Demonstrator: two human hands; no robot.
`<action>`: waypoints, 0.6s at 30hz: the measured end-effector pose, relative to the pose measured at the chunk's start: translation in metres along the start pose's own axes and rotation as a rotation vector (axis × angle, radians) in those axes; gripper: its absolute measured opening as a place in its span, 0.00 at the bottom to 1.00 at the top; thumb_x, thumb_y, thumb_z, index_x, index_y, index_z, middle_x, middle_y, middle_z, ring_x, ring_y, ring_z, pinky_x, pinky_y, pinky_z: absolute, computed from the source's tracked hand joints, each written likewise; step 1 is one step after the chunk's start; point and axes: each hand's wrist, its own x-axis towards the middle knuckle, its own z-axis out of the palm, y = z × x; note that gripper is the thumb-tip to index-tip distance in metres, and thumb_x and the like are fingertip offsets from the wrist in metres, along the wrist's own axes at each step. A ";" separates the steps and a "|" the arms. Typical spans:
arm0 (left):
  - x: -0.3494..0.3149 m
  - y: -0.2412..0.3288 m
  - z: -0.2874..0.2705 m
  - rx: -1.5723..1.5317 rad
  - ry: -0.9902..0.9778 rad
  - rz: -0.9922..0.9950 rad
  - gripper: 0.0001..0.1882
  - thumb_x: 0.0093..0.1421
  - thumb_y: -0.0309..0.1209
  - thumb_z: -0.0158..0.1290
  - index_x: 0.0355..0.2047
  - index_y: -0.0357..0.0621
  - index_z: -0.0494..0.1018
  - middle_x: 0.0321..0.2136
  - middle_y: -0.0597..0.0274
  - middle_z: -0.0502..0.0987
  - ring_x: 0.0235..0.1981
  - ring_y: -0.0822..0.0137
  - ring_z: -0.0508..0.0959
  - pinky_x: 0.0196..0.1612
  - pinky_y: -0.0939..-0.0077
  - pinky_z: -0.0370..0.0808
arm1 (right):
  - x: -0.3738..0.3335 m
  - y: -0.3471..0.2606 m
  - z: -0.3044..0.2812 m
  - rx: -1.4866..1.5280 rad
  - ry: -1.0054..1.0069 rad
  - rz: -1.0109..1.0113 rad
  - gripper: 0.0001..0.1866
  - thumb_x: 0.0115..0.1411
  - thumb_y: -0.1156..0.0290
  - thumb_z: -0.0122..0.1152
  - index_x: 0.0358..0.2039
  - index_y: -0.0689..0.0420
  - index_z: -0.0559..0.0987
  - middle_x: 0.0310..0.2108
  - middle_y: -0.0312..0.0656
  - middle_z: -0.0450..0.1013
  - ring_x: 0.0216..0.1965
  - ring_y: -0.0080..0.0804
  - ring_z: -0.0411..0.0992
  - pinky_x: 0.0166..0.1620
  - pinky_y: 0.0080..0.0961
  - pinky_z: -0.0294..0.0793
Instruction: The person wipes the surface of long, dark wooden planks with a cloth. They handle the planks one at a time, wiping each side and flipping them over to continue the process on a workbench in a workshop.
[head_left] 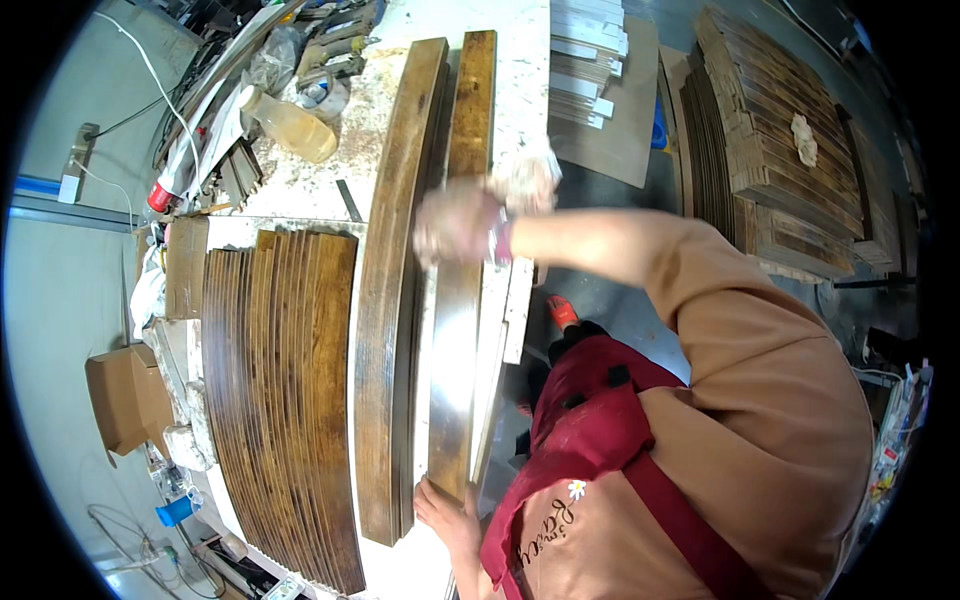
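A long brown wooden plank (456,320) lies lengthwise on the white work table, with light glaring off its middle. My left hand (449,515) grips its near end, fingers on one edge and thumb on the other. Over the far half of the plank is my right hand (455,222), smeared by motion, with a band at the wrist; whether it holds anything is hidden by the blur. Beside this plank runs a stack of similar brown planks (385,330). A crumpled whitish cloth (527,182) sits at the table edge near my right hand.
Several dark planks (285,400) stand side by side at the left. Beyond are a bottle of yellowish liquid (288,124) and tools (335,45). An open cardboard box (130,400) is far left. Stacked wooden panels (790,140) and white strips (585,60) are at the right.
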 end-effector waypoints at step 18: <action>0.013 0.006 -0.013 0.069 -0.143 -0.035 0.41 0.44 0.44 0.66 0.52 0.32 0.61 0.42 0.40 0.65 0.45 0.39 0.67 0.50 0.48 0.64 | 0.038 0.093 -0.019 0.070 -0.029 -0.305 0.11 0.61 0.62 0.53 0.37 0.53 0.78 0.33 0.37 0.75 0.36 0.31 0.76 0.41 0.28 0.77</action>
